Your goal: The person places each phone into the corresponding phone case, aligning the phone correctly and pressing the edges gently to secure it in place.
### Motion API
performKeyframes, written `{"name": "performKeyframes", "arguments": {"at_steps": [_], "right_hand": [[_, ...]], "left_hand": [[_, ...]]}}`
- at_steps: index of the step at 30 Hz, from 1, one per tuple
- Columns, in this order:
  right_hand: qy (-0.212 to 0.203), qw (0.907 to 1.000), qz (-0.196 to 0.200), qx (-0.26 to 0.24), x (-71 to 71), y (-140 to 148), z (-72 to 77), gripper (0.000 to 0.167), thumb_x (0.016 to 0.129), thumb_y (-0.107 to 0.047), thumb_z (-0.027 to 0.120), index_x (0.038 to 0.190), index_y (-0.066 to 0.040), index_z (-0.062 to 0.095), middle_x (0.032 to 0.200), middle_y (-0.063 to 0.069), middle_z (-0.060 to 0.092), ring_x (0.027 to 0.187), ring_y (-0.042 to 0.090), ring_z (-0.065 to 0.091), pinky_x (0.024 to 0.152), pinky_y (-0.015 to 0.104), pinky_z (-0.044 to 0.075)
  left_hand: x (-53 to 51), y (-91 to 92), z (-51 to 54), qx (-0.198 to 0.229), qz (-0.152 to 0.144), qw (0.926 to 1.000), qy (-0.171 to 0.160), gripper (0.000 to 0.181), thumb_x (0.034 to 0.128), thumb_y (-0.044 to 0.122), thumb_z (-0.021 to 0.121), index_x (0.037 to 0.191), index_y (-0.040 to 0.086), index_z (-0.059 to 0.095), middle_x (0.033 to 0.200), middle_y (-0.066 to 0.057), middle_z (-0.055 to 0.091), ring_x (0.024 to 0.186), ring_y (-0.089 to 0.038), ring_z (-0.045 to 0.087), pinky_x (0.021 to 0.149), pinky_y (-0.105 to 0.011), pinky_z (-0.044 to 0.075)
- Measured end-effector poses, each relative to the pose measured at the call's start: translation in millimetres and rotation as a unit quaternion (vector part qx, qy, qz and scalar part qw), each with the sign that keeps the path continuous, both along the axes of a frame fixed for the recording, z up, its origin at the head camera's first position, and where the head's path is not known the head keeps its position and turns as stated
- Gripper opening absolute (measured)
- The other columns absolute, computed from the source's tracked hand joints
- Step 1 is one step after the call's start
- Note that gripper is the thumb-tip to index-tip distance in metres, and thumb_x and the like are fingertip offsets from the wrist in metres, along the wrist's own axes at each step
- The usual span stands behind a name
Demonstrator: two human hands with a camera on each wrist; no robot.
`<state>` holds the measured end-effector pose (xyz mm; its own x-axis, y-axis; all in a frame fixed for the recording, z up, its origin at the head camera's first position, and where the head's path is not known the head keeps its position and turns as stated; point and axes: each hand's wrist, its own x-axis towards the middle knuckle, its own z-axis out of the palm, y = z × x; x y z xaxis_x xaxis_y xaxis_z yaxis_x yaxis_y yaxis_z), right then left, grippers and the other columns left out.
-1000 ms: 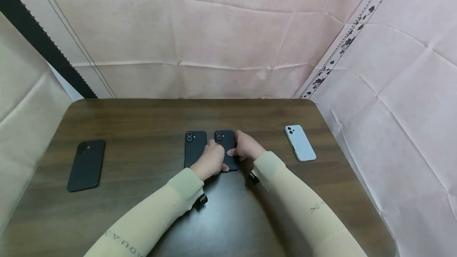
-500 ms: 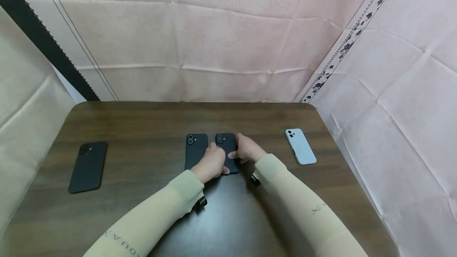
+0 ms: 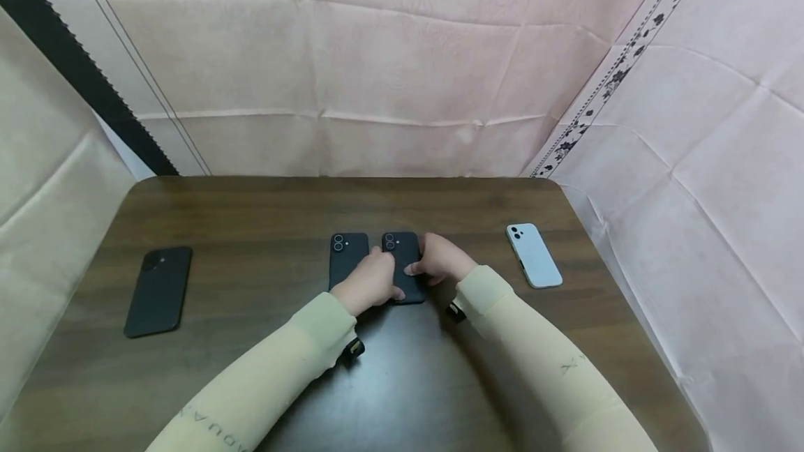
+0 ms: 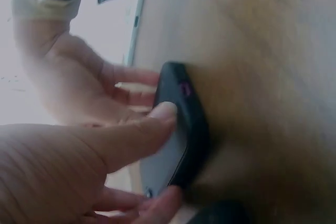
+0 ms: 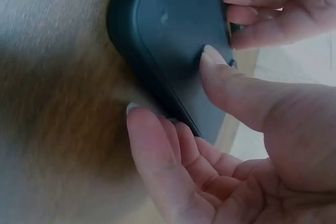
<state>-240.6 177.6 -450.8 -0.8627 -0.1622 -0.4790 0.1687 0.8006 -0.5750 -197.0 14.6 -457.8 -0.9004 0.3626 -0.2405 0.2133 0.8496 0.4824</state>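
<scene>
Both hands hold one dark phone by its two long sides, near the middle of the brown table. The left hand grips its left side; in the left wrist view the left thumb lies on the back of the phone. On the other side the right hand holds the edge, its thumb resting on the phone and its fingers along the side in the right wrist view. A second dark phone lies just left, partly covered by the left hand.
Another dark phone lies at the left of the table. A light blue phone lies at the right. Pale cloth hangs behind and at both sides of the table.
The head view has shifted slightly. Both hands keep their places on the same dark phone, with no clear movement of it on the table.
</scene>
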Motion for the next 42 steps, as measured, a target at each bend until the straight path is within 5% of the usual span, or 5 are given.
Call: {"name": "performKeyframes", "arguments": {"at_steps": [5, 11, 23, 30, 42], "right_hand": [[0.024, 0.9994, -0.003, 0.026, 2.2, 12.5, 9.3, 0.048, 0.083, -0.025, 0.079, 0.115, 0.001, 0.055, 0.100, 0.013, 0.058, 0.081, 0.024, 0.062, 0.062, 0.033, 0.058], [0.053, 0.9961, -0.023, 0.067, 1.0, 45.7, 15.2, 0.059, 0.083, -0.032, 0.078, 0.125, 0.000, 0.049, 0.111, 0.015, 0.058, 0.083, 0.025, 0.061, 0.066, 0.035, 0.055], [0.084, 0.9916, -0.040, 0.089, 1.5, 119.4, 13.9, 0.068, 0.088, -0.038, 0.071, 0.132, 0.005, 0.044, 0.125, 0.024, 0.055, 0.111, 0.037, 0.054, 0.090, 0.051, 0.046], [0.115, 0.9838, -0.055, 0.126, 1.3, 152.5, 21.5, 0.073, 0.088, -0.039, 0.069, 0.132, 0.012, 0.042, 0.125, 0.032, 0.052, 0.108, 0.042, 0.053, 0.091, 0.053, 0.044], [0.119, 0.9696, -0.077, 0.199, 0.4, 176.3, 20.8, 0.075, 0.085, -0.036, 0.071, 0.126, 0.018, 0.039, 0.117, 0.039, 0.051, 0.095, 0.041, 0.054, 0.079, 0.051, 0.046]], "left_hand": [[-0.7, -20.4, 9.6, 0.027, 0.028, 0.9991, 0.016, 0.075, 0.0830, 0.037, 0.077, 0.140, 0.000, 0.046, 0.134, -0.020, 0.047, 0.109, -0.026, 0.054, 0.097, -0.042, 0.046], [-0.3, -62.6, 15.8, 0.030, 0.055, 0.9959, 0.065, 0.073, 0.0867, 0.039, 0.073, 0.142, 0.003, 0.043, 0.134, -0.021, 0.046, 0.115, -0.032, 0.052, 0.096, -0.048, 0.046], [12.0, -151.1, -5.4, 0.020, 0.121, 0.9902, 0.067, 0.070, 0.0895, 0.036, 0.070, 0.139, -0.005, 0.043, 0.129, -0.027, 0.047, 0.114, -0.041, 0.050, 0.094, -0.057, 0.044], [21.1, -193.7, -3.3, 0.013, 0.136, 0.9876, 0.077, 0.067, 0.0923, 0.035, 0.066, 0.138, -0.008, 0.042, 0.130, -0.032, 0.044, 0.114, -0.047, 0.048, 0.093, -0.062, 0.042], [35.6, -269.0, 0.4, -0.039, 0.217, 0.9719, 0.083, 0.071, 0.0917, 0.030, 0.065, 0.135, -0.018, 0.036, 0.122, -0.043, 0.038, 0.107, -0.058, 0.041, 0.083, -0.068, 0.039]]}}
